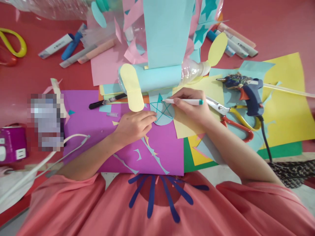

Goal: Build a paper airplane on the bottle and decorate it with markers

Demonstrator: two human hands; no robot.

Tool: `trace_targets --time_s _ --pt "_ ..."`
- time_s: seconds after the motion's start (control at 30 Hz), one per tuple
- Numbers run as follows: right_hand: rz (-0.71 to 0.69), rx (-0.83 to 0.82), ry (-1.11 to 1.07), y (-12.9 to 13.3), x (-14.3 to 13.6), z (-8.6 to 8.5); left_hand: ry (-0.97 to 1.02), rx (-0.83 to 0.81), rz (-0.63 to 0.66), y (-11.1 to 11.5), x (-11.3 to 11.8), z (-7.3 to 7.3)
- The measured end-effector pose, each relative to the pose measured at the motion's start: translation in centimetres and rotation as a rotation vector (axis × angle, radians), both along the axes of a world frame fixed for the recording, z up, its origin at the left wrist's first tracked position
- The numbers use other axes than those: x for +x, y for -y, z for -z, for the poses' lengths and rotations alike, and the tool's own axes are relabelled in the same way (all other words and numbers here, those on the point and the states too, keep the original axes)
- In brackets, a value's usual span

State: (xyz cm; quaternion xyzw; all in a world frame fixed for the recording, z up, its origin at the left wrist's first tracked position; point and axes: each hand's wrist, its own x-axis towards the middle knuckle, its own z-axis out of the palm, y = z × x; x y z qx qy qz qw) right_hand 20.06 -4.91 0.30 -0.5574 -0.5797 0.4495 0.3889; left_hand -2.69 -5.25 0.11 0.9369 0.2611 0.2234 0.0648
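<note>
My right hand point(193, 108) grips a white marker point(190, 101) with a teal end, its tip at a teal five-pointed star point(157, 109). The star is drawn in outline on the rounded end of a light-blue paper strip point(164, 121), and its top point is coloured in. My left hand point(134, 126) lies flat, fingers stretched out, with the fingertips at the strip's left edge. Just beyond stands a plastic bottle point(193, 70) on its side, wrapped in light-blue paper, with yellow rounded paper pieces point(133, 88) at its ends.
Purple paper point(169, 150) lies under the hands, with scraps on it. To the right are scissors point(236, 126) and a glue gun point(251, 93) on coloured sheets. Several markers point(56, 46) lie at the back left. A cable point(46, 160) and purple box point(13, 144) are at left.
</note>
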Motion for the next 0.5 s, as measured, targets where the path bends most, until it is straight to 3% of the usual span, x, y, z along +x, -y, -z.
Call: trace_targets --time_s 0.2,0.5 --pt "-0.027 -0.008 -0.039 -0.06 0.08 -0.04 -0.006 -0.014 -0.004 0.03 -0.1 0.02" --pt "0.052 0.022 -0.017 -0.02 0.08 0.25 -0.048 -0.056 -0.01 0.14 -0.28 0.17"
